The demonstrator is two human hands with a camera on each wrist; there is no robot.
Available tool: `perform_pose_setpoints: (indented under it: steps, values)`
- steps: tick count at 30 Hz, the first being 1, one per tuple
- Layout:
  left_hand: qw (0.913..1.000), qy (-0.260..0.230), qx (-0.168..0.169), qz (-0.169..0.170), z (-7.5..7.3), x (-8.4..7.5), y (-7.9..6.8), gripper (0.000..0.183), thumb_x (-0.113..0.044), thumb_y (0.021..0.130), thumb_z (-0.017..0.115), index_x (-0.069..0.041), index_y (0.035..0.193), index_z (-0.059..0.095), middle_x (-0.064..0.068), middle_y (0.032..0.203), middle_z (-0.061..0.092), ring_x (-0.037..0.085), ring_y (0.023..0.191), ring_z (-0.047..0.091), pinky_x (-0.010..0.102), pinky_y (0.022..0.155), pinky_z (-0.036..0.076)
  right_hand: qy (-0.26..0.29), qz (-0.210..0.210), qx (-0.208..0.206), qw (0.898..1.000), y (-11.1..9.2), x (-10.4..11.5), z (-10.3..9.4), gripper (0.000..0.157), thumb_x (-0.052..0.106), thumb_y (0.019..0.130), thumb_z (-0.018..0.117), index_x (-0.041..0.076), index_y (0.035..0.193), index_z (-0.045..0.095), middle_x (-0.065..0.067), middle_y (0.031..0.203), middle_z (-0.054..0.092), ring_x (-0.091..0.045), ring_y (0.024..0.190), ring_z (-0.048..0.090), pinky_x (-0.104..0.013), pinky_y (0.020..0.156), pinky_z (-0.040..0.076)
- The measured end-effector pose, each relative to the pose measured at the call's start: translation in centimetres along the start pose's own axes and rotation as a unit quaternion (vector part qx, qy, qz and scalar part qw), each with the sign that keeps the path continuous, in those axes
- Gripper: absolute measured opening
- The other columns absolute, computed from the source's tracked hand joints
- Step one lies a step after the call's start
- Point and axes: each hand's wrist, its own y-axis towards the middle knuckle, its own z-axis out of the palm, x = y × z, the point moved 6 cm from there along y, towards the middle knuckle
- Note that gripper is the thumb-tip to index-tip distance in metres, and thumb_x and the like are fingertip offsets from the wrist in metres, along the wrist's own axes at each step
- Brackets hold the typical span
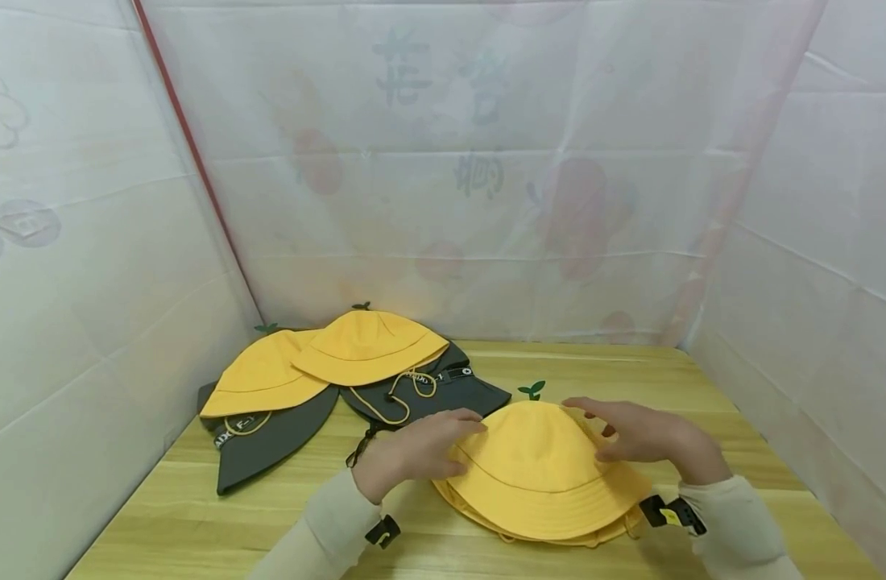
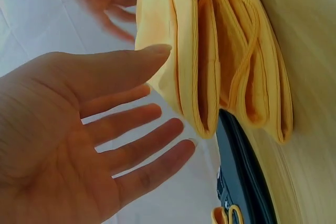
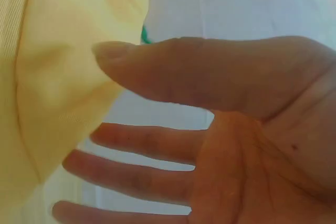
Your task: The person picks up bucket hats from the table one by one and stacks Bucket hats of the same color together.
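Observation:
A stack of yellow bucket hats [image 1: 544, 459] lies at the front of the table, with a green sprout [image 1: 532, 391] on the top hat's crown. On its left side, my left hand [image 1: 424, 451] is spread with fingertips right at the crown. At the right side, my right hand [image 1: 642, 433] reaches around with fingers apart and thumb close to the fabric. Layered brims and a yellow cord [image 2: 252, 30] show in the left wrist view. Past the right thumb [image 3: 157, 72], the smooth yellow crown [image 3: 68, 77] fills the left of the right wrist view.
Two more yellow hats [image 1: 370, 346] lie at the back left over dark grey hats [image 1: 283, 443] with lettered bands and cords. White printed sheets [image 1: 443, 201] wall the wooden table [image 1: 704, 403] at the back and both sides.

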Motion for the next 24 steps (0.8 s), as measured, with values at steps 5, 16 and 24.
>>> perform_pose_setpoints:
  steps: [5,16,24]
  values:
    - [0.9999,0.011,0.012,0.004,0.4,-0.5,-0.1,0.061,-0.025,0.094,0.078,-0.018,0.149,0.056,0.000,0.160,0.048,0.022,0.146,0.049,0.035,0.115,0.047,-0.017,-0.015,-0.003,1.000,0.0,1.6,0.5,0.088,0.016,0.087,0.082,0.016,0.162,0.036,-0.026,0.163,0.037,-0.053,0.142,0.044,-0.069,0.111,0.040]
    - [0.9991,0.002,0.041,-0.009,0.9,-0.6,-0.3,0.062,-0.031,0.093,0.079,-0.022,0.149,0.056,-0.002,0.163,0.044,0.023,0.148,0.047,0.039,0.119,0.044,-0.042,0.011,0.016,0.999,0.7,1.3,1.4,0.091,0.018,0.081,0.087,0.011,0.159,0.040,-0.029,0.158,0.043,-0.051,0.142,0.045,-0.067,0.113,0.039]
    - [0.9988,-0.010,0.048,0.005,1.1,-0.4,-0.2,0.061,-0.029,0.093,0.078,-0.019,0.149,0.056,0.002,0.162,0.045,0.023,0.147,0.049,0.039,0.119,0.044,-0.044,0.028,0.026,0.998,1.1,0.7,1.9,0.092,0.017,0.083,0.085,0.008,0.160,0.037,-0.028,0.154,0.049,-0.048,0.138,0.051,-0.065,0.111,0.042]
